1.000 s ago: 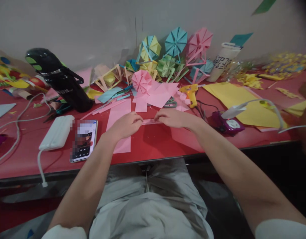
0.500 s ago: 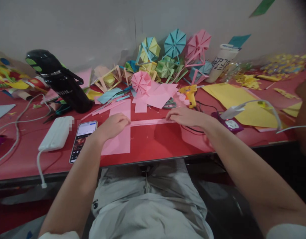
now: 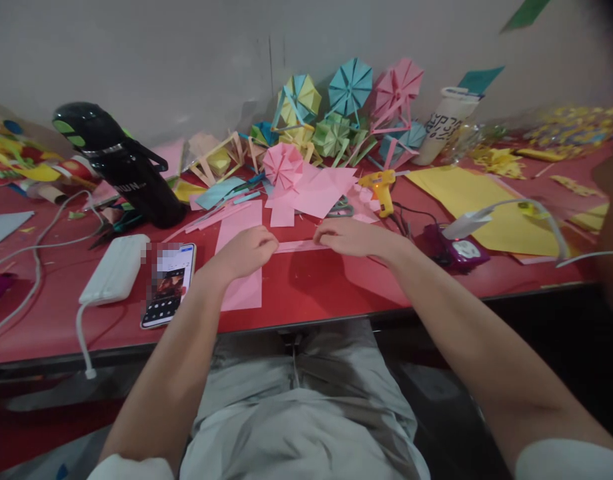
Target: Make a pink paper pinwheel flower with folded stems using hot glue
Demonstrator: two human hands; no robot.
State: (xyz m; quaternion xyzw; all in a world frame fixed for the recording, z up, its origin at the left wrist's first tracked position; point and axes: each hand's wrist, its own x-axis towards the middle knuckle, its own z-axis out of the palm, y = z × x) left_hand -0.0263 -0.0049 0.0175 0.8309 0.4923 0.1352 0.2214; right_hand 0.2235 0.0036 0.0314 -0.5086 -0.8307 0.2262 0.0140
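Note:
A narrow strip of pink paper (image 3: 297, 246) runs sideways between my two hands, low over the red table (image 3: 306, 287). My left hand (image 3: 251, 251) is closed at its left part, the fingertips pinched together. At the right part, my right hand (image 3: 344, 237) has its fingers bent down and pressed on the strip. The strip's ends are hidden under my hands. Beneath my left hand lies a sheet of pink paper (image 3: 244, 293). Behind the strip are more pink sheets (image 3: 321, 190) and a folded pink paper rosette (image 3: 283, 166).
A phone (image 3: 167, 287), a white power bank (image 3: 115, 270) and a black bottle (image 3: 136, 177) stand to the left. On the right are a yellow glue gun (image 3: 381, 190), a purple power socket (image 3: 459, 250) with cables, and yellow sheets (image 3: 486, 210). Paper lanterns (image 3: 350, 87) line the wall.
My hands have come closer together along the strip, the left one moving right and the right one moving left. Less of the strip shows between them.

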